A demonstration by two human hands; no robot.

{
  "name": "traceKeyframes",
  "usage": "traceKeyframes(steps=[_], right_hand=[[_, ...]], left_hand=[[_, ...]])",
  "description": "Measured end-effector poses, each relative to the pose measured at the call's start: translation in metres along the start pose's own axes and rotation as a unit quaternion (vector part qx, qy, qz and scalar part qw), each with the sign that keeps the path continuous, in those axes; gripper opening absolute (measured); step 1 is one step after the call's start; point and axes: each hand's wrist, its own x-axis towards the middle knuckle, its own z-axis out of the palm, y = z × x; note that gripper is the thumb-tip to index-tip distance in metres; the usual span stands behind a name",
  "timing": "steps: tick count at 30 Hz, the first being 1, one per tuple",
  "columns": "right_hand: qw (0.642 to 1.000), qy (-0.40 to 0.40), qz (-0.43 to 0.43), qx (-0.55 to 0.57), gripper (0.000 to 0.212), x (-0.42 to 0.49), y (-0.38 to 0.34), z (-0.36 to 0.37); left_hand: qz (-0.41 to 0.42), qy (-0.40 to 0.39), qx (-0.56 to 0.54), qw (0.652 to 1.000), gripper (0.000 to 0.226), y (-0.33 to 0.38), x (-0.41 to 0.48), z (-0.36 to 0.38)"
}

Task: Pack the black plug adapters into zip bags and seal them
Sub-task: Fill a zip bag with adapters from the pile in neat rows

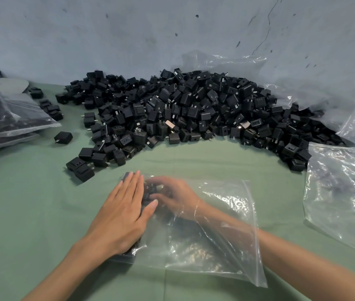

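Bag: our clear plastic zip bag (215, 246) lies flat on the green cloth (31, 203) close to us, its long axis running left to right and its zip mouth pointing right.
Left hand (120, 216): flat with straight fingers, pressing the bag's closed left end.
Right hand (176, 198): inside the bag, fingers bent over the black plug adapters (148, 192); we cannot tell if it grips them.
Beyond: heap of loose black adapters (185, 109) against the grey wall.
Sides: stacked filled bags (4, 118) far left, empty clear bags (344, 192) right.
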Motion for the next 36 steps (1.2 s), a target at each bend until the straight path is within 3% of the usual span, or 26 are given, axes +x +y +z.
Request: traceKeyframes(steps=[4,10,17,21,25,28,31,36], right_hand=[[0.994,0.056,-0.069,-0.058,0.032,-0.002,-0.004,0.003],[0.983,0.008,-0.036,-0.178,0.051,-0.009,-0.004,0.016],[0.998,0.006,0.045,0.033,0.031,-0.011,-0.011,0.004],[1.0,0.014,-0.009,0.004,0.034,-0.007,-0.014,0.0],[0.996,0.065,0.065,0.018,0.035,-0.009,-0.009,0.006],[0.995,0.094,0.031,0.014,0.023,-0.013,-0.004,0.005],[0.997,0.075,0.0,0.003,0.032,-0.016,-0.002,0.004],[0.989,0.008,0.048,0.136,0.039,-0.018,-0.013,-0.01]], left_hand=[[0.0,0.005,-0.008,1.0,0.08,-0.001,0.0,0.0],[0.005,0.013,-0.01,1.0,0.078,-0.001,0.0,0.001],[0.005,0.016,-0.008,1.0,0.077,-0.002,0.0,0.003],[0.005,0.015,-0.008,1.0,0.078,-0.003,0.0,0.004],[0.003,0.019,-0.01,1.0,0.08,-0.003,0.001,0.004],[0.004,0.028,-0.017,0.999,0.08,-0.004,0.0,0.004],[0.006,0.032,-0.018,0.999,0.08,-0.004,-0.001,0.004],[0.019,0.026,0.013,0.999,0.077,-0.002,-0.001,0.003]])
